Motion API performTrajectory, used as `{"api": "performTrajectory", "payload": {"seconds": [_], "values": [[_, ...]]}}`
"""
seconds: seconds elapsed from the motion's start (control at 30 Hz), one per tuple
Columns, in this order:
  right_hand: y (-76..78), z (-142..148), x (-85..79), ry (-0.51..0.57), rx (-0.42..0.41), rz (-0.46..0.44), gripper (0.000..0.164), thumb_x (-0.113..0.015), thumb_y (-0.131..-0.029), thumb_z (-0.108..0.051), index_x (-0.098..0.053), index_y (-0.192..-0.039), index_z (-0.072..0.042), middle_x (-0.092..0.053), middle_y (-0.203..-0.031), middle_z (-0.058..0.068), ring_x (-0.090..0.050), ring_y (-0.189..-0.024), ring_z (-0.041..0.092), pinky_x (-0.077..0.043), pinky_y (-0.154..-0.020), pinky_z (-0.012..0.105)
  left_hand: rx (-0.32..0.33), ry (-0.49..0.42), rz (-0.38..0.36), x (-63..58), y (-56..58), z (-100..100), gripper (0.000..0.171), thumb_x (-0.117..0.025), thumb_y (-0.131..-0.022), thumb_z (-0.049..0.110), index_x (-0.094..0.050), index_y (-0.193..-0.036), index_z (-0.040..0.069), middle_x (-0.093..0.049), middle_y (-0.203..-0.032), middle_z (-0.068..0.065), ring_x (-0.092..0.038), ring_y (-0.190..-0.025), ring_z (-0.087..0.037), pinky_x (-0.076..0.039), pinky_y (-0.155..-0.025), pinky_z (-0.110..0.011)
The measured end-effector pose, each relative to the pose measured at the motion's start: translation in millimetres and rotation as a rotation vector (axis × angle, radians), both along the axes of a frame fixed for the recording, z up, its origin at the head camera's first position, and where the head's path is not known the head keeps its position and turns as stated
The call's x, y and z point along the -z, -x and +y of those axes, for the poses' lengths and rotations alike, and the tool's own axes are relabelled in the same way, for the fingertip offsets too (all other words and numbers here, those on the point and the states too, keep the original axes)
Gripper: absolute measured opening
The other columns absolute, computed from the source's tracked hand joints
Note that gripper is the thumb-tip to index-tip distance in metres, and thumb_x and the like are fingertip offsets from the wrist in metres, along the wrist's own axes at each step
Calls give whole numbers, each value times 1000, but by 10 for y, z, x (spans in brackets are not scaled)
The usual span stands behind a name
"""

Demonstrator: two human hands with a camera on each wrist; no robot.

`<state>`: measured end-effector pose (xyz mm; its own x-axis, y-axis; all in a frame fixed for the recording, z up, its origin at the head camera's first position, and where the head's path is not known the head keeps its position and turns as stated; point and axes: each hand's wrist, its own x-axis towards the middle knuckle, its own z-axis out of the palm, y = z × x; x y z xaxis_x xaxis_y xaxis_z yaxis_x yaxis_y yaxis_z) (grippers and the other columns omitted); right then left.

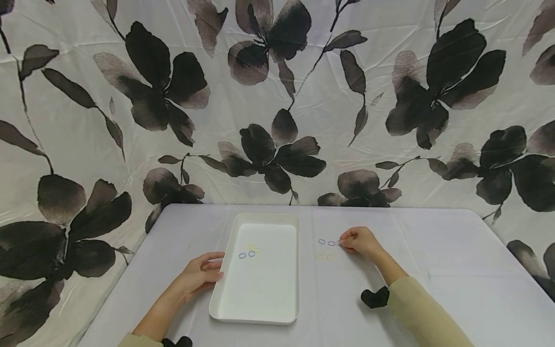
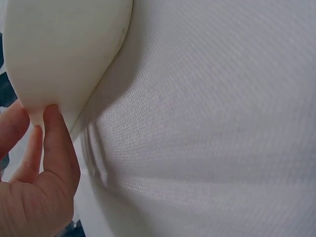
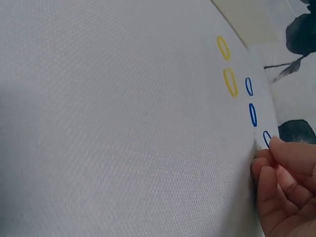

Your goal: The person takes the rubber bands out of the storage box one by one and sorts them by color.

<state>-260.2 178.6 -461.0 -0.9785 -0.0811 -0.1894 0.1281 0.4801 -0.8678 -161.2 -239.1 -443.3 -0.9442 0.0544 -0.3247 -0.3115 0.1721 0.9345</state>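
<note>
My right hand (image 1: 361, 242) pinches a thin blue rubber band (image 3: 265, 138) between thumb and fingertips, close over the table. Beside it in the right wrist view lie two more blue rubber bands (image 3: 251, 114) and two yellow rubber bands (image 3: 226, 83), laid in two short rows. At the left side of a white rectangular tray (image 1: 260, 294), my left hand (image 1: 196, 277) grips the rim; the left wrist view shows fingers and thumb at the edge of the tray (image 2: 64, 54). Inside the tray, two blue rubber bands (image 1: 242, 258) and two yellow rubber bands (image 1: 257, 252) lie grouped together.
A white cloth (image 1: 446, 294) covers the table, with wrinkles near the left hand. Behind the table's far edge hangs a floral curtain (image 1: 347, 120). Black wrist straps (image 1: 375, 298) show by the sleeves.
</note>
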Motion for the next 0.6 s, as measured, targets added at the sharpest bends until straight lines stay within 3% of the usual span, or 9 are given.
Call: {"api": "performTrajectory", "payload": {"seconds": [0.3, 0.6], "values": [[9, -36, -29, -79, -25, 12, 6, -67, -82, 0, -67, -84, 6, -58, -63, 1, -53, -56, 11, -46, -52, 22, 7, -12, 6, 13, -11, 1, 60, -66, -80, -7, -39, -134, -7, -56, -117, -22, -61, -96, -23, -52, -76, -33], [28, -38, -88, -109, -12, -32, 7, -68, -82, -3, -67, -84, 4, -58, -65, 2, -52, -58, 12, -46, -53, 23, 2, -3, 3, 5, -8, -4, 60, -66, -80, -7, -40, -134, -6, -56, -117, -22, -61, -96, -23, -52, -76, -33]]}}
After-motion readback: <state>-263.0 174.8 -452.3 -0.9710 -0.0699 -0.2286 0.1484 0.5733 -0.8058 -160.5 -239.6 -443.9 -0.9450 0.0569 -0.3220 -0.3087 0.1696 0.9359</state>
